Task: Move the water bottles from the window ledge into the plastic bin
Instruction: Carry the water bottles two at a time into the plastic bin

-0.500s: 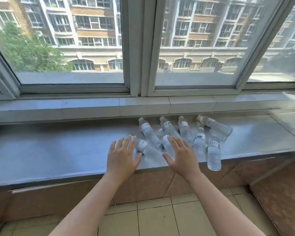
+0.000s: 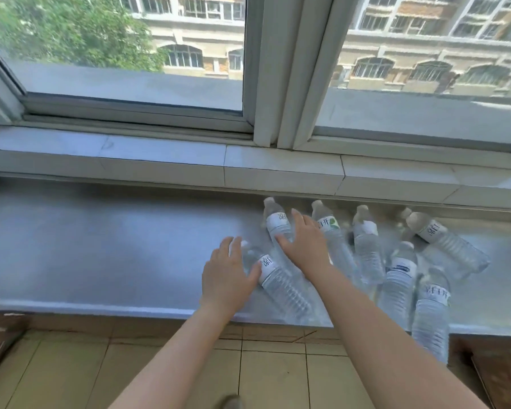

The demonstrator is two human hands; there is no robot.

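Both hands, left hand (image 2: 229,276) and right hand (image 2: 306,242), spread wide over bottles (image 2: 281,286) on grey ledge (image 2: 101,246).

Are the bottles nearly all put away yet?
Not yet. Nothing looks done: the water bottles lie on the window ledge, and no bin shows. In hand: the left hand and right hand reach open over the nearest two. Left: every bottle.
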